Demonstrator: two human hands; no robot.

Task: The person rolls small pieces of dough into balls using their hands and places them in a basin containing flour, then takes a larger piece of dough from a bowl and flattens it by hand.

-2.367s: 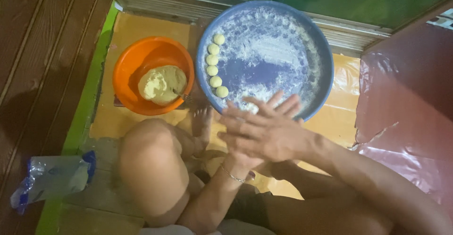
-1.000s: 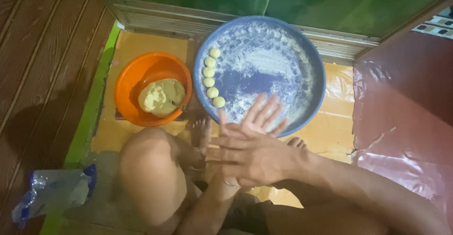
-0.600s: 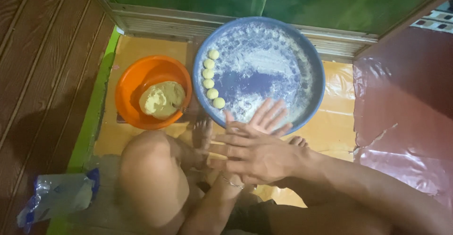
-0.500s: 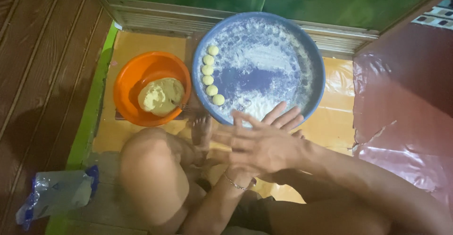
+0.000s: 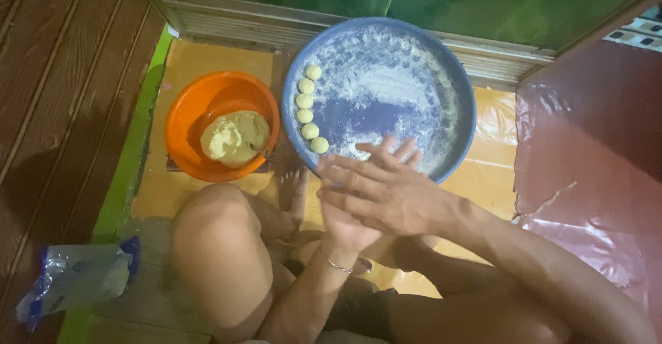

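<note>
Just near of the floured blue tray point(image 5: 455, 82), the right hand point(image 5: 389, 192) is laid flat over the left hand point(image 5: 348, 223), palms pressed together with fingers extended toward the left. Whatever is enclosed between the palms is hidden, so its axis cannot be told; the pose suggests dough being rolled. Five dough balls point(image 5: 307, 117) are aligned in a near-to-far row along the tray's left rim. Further left, an orange bowl point(image 5: 189, 109) holds the dough lump point(image 5: 234, 137). A plastic bag point(image 5: 72, 282) lies at near left.
</note>
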